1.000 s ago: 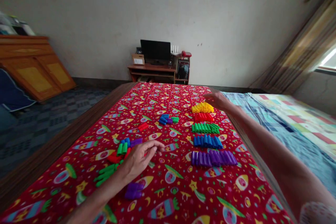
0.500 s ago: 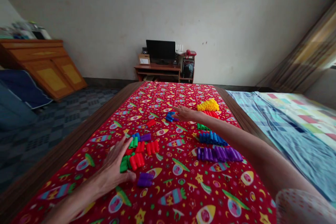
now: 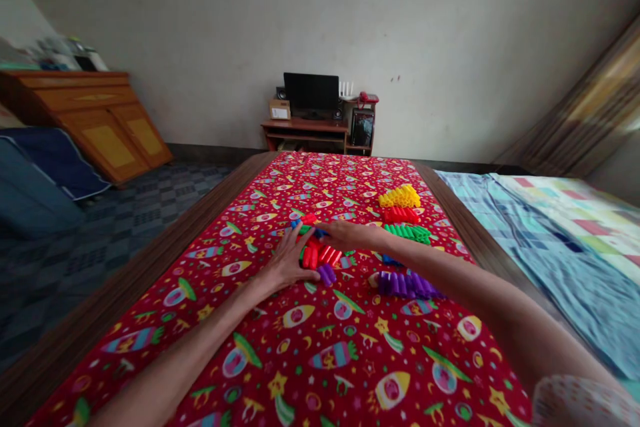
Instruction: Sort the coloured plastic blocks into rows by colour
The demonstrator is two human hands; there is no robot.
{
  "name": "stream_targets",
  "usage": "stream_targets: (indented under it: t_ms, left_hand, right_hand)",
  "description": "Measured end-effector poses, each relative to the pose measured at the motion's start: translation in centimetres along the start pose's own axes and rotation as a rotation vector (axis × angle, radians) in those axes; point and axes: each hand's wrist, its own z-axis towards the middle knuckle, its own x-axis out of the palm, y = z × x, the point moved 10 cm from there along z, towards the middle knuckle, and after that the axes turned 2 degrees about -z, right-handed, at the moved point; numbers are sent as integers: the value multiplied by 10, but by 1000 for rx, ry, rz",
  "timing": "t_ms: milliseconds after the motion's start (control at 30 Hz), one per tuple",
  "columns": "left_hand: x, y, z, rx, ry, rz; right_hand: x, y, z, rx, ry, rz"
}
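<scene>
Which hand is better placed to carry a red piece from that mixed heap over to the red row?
Probably the right hand. It rests on the far side of the mixed heap, and its arm lies on the side where the red row sits. The left hand is on the heap's opposite side and would have to cross over.

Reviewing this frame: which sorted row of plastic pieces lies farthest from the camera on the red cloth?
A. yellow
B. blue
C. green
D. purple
A. The yellow row sits at the far end of the line, beyond the red row, the green row and the purple row nearest the camera.
</scene>
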Motion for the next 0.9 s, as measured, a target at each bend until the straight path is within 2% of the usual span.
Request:
stream_targets:
  t_ms: [100, 200, 267, 333, 433, 533, 633, 700, 767, 833, 900]
  left_hand:
    - [1, -2, 23, 32, -17, -281]
    - [0, 10, 39, -32, -88, -536]
    - [2, 17, 49, -65, -142, -617]
    - [6, 19, 58, -63, -179, -637]
    - [12, 14, 66, -37, -215, -623]
    - [11, 9, 66, -12, -237, -598]
    - [5, 4, 59, 6, -253, -588]
    - [-2, -1, 53, 18, -267, -581]
    - [-11, -11, 46, 25, -287, -566]
    - [-19, -27, 40, 40, -297, -541]
    - [-22, -49, 35, 81, -261, -505]
  right_hand:
    - [-7, -22, -21, 67, -30, -2]
    - [-14, -34, -38, 126, -48, 12]
    - [-17, -35, -45, 176, -49, 9]
    - [-17, -26, -47, 188, -41, -5]
    - [-5, 0, -41, 124, 14, -52]
    - [9, 20, -37, 79, 23, -164]
    - [17, 26, -38, 58, -6, -218]
    - [16, 25, -41, 31, -35, -169]
    - [4, 19, -44, 22, -104, -66]
    - [-12, 1, -46, 115, -182, 72]
    - [-21, -23, -48, 288, -241, 250]
